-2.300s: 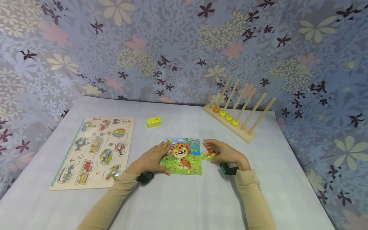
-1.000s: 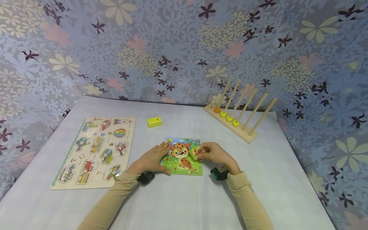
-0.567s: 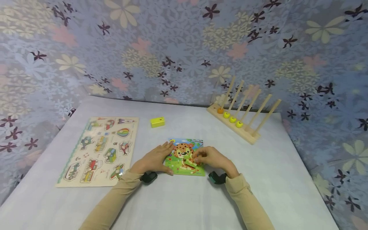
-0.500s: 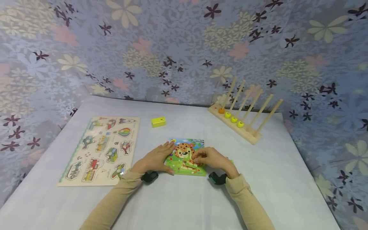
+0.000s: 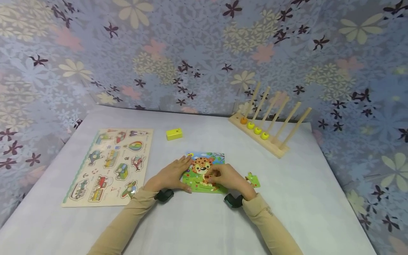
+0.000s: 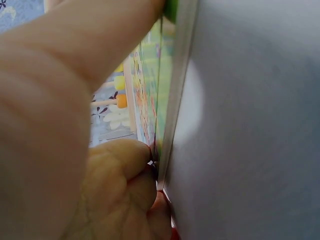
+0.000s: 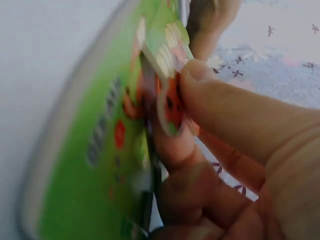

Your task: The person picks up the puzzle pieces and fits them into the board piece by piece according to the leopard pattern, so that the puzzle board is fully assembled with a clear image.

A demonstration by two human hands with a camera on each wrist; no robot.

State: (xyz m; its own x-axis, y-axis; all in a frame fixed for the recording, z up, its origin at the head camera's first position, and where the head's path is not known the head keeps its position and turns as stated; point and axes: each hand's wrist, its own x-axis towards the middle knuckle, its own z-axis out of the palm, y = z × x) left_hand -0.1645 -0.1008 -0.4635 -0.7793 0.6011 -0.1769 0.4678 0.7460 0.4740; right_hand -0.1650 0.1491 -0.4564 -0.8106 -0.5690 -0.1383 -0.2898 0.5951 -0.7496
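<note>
A small square leopard jigsaw puzzle [image 5: 197,184] lies on the white tabletop in the head view. My left hand [image 5: 172,175] rests along its left edge, fingers extended and thumb near the lower corner. Over the board's right part, my right hand [image 5: 226,177] pinches a puzzle piece between thumb and fingers. In the right wrist view this puzzle piece [image 7: 172,95] shows orange with dark spots and pale paws, tilted against the board's surface. The right hand covers part of the picture. The left wrist view shows the board's edge [image 6: 177,95] beside the left hand [image 6: 115,185].
Right of the right hand lies another green puzzle piece [image 5: 253,180]. A peg board of vehicle pictures [image 5: 106,170] lies at left. Behind the puzzle is a yellow block [image 5: 174,134]. A wooden rack with upright rods and beads [image 5: 271,145] stands at the back right.
My right hand has carried the puzzle piece leftward from beside the board to over it, turning it. The green piece at right has come into sight. My left hand stays on the board.
</note>
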